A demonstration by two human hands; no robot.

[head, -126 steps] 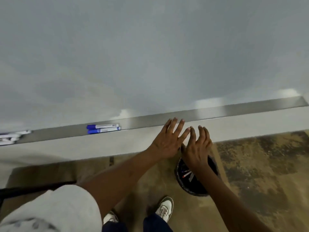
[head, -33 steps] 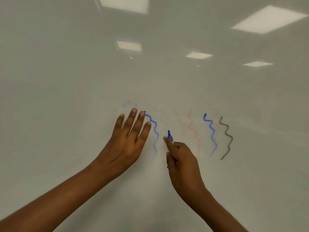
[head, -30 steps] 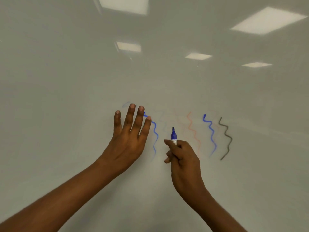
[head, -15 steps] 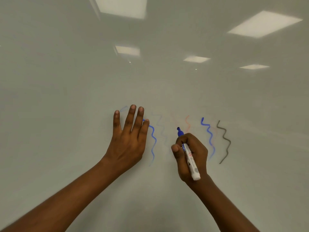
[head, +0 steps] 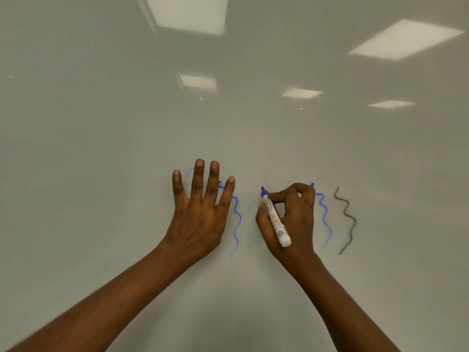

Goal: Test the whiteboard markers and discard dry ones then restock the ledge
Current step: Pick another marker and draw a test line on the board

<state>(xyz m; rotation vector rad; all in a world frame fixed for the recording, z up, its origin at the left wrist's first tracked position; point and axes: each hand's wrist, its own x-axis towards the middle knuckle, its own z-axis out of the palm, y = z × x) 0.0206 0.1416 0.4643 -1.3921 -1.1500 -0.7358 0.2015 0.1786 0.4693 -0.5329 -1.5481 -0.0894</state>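
The whiteboard (head: 101, 148) fills the view. My right hand (head: 294, 219) grips an uncapped blue marker (head: 275, 218) with a white barrel, its blue tip pointing up and left close to the board. My left hand (head: 200, 212) lies flat against the board with fingers spread. Wavy test strokes mark the board: a blue squiggle (head: 237, 224) beside my left hand, another blue squiggle (head: 326, 219) right of my right hand, and a grey-black squiggle (head: 347, 219) further right. Faint pale blue and red strokes lie between them. The ledge is out of view.
Reflections of ceiling light panels (head: 187, 13) show in the glossy board surface. Nothing else is in view.
The view swung up from the ledge and bin to the board. Over the last second my right hand turned the marker in its grip; its barrel now faces me. My left hand stayed flat.
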